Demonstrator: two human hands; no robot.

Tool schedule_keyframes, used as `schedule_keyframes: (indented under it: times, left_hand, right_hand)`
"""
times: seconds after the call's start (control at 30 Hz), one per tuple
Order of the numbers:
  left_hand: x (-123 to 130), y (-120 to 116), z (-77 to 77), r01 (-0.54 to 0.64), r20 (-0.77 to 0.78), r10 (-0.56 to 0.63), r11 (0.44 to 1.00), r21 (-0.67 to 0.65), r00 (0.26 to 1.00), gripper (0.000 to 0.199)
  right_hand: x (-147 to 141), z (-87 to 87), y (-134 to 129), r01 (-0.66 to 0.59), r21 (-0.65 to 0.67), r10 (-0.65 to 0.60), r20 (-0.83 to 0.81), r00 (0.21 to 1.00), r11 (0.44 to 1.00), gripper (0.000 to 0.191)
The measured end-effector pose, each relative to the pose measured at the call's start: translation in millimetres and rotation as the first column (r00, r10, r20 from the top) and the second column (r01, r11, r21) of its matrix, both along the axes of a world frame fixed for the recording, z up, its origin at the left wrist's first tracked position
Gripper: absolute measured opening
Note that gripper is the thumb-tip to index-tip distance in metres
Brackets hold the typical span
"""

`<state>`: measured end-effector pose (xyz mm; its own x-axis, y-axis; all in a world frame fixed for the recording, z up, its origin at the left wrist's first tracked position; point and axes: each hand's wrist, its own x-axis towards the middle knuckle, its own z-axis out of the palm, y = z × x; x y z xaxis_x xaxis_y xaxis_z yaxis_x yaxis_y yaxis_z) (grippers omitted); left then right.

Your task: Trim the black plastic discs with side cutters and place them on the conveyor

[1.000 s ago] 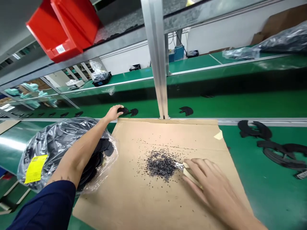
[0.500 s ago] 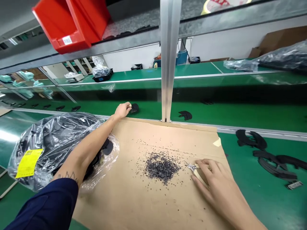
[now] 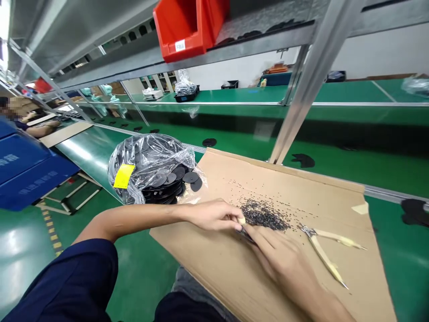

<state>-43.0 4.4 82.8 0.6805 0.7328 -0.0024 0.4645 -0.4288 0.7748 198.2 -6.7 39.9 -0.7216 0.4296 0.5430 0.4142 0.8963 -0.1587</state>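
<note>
The person's left hand [image 3: 211, 215] is reaching across from the left and is pinching a small cream-tipped piece [image 3: 241, 220] between thumb and fingers, so that grip is closed. The right hand [image 3: 278, 256] is curling over a small dark metal tool [image 3: 246, 235] just beside the left fingertips, and its fingers are closed together on it. The hands are touching or nearly so, and I cannot tell whether the cream tip belongs to that tool.

Both hands are working at the near edge of a heap of black granules [image 3: 263, 215], which is sitting on a tilted cardboard sheet [image 3: 214, 277] with loose grains scattering to the far side. To the right, a pair of cream-handled pliers [image 3: 323, 250] is lying on the cardboard, apart from the hands, with its metal head toward the heap.

Beyond the left forearm, a clear plastic bag [image 3: 150, 165] with a yellow label [image 3: 124, 175] is holding stacked black rubber discs [image 3: 167, 183]. Green conveyor belting [image 3: 335, 172] is running behind the cardboard, carrying a black curved piece [image 3: 303, 160]. A red plastic bin [image 3: 181, 31] is sitting on the steel shelf overhead. Far to the left, a co-worker's arm [image 3: 40, 131] is resting at another bench.
</note>
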Motion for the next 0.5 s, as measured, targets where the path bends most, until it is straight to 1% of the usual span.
schedule_keyframes:
  times: [0.07, 0.1, 0.13, 0.17, 0.23, 0.3, 0.37, 0.43, 0.47, 0.5]
  left_hand:
    - [-23.5, 2.4, -4.1, -0.064, -0.15, 0.075, 0.995, 0.082, 0.986, 0.015]
    - [-38.9, 6.8, -5.6, -0.113, -0.33, 0.178, 0.972, 0.205, 0.927, 0.017]
    - [-55.0, 12.1, -7.3, -0.14, -0.53, 0.329, 0.92, 0.366, 0.781, 0.017]
    - [-70.5, 17.3, -9.5, -0.164, -0.573, 0.404, 0.89, 0.425, 0.713, 0.015]
    - [-95.6, 25.5, -15.2, -0.178, -0.611, 0.48, 0.854, 0.489, 0.629, 0.016]
    - [-110.4, 29.7, -20.3, -0.178, -0.625, 0.516, 0.834, 0.522, 0.586, 0.018]
    - [-116.5, 30.2, -21.2, -0.175, -0.627, 0.546, 0.814, 0.554, 0.555, 0.017]
    - [-116.5, 27.6, -16.7, -0.173, -0.62, 0.576, 0.791, 0.586, 0.532, 0.017]
    - [-114.4, 25.1, -13.3, -0.179, -0.605, 0.595, 0.775, 0.606, 0.529, 0.016]
    - [-110.4, 21.9, -10.1, -0.204, -0.564, 0.617, 0.753, 0.625, 0.549, 0.014]
  right_hand:
    - [-1.9, -4.0, 1.4, 0.001, -0.069, -0.006, -0.08, 0.997, 0.998, 0.03]
    - [0.0, -6.2, 3.1, 0.026, -0.105, -0.04, -0.132, 0.99, 0.994, 0.027]
    - [3.0, -8.2, 5.2, 0.054, -0.142, -0.08, -0.183, 0.98, 0.988, 0.025]
    - [6.3, -9.8, 7.1, 0.084, -0.187, -0.126, -0.227, 0.966, 0.979, 0.023]
    - [12.3, -11.7, 9.8, 0.134, -0.295, -0.221, -0.283, 0.933, 0.946, 0.021]
    - [15.5, -12.8, 10.5, 0.153, -0.41, -0.295, -0.309, 0.904, 0.899, 0.02]
    - [16.1, -14.3, 9.8, 0.139, -0.523, -0.346, -0.323, 0.881, 0.841, 0.021]
    - [15.0, -16.9, 8.4, 0.1, -0.629, -0.391, -0.344, 0.854, 0.771, 0.023]
    - [14.0, -18.5, 7.6, 0.068, -0.68, -0.411, -0.359, 0.838, 0.73, 0.023]
    - [13.0, -20.0, 6.8, 0.027, -0.728, -0.432, -0.376, 0.82, 0.685, 0.024]
